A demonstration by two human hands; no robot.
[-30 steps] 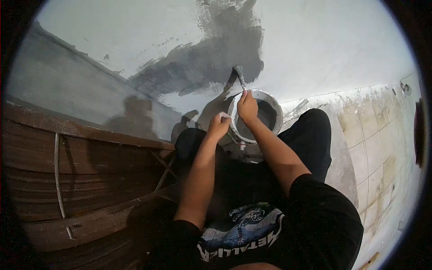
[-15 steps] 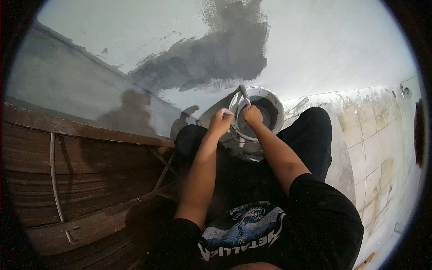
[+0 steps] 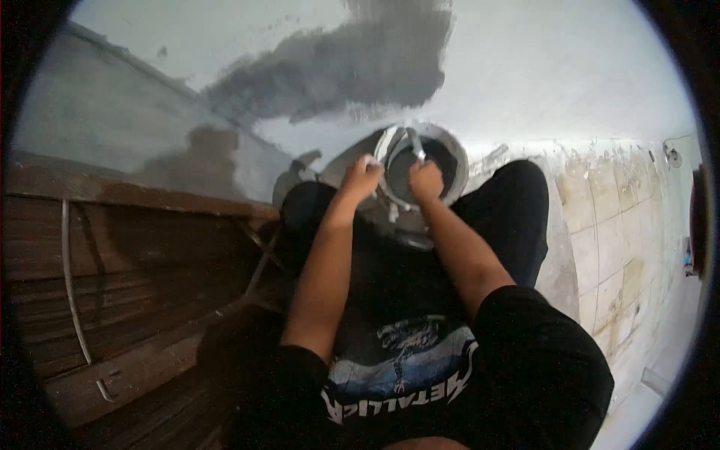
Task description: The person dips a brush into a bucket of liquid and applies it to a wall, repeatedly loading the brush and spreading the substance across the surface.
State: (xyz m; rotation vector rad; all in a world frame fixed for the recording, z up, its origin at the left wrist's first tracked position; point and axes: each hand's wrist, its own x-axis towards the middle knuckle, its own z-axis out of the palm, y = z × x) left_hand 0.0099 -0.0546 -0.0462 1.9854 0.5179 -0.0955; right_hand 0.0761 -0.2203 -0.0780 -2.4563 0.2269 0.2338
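Note:
My right hand [image 3: 426,180] is closed around the pale handle of a brush [image 3: 415,142], held over the bucket. The bucket [image 3: 460,169] is round and light-coloured, smeared with grey, and has a dark grey mix [image 3: 405,161] inside. My left hand [image 3: 363,178] is closed at the bucket's left side, and a pale strip [image 3: 385,141] shows just beyond its fingers. I cannot tell what those fingers hold. Both forearms reach forward between my bent knees.
Ahead is a white wall [image 3: 525,82] bearing a wide dark grey patch [image 3: 352,71] with streaky edges. Brown wooden furniture with a metal handle [image 3: 69,277] stands at the left. Stained tiles [image 3: 611,240] run along the right. My dark-trousered knees flank the bucket.
The brush has come down from above the rim to inside the bucket's outline, its head now toward the far side. My left hand has shifted slightly, and the view has tilted a little.

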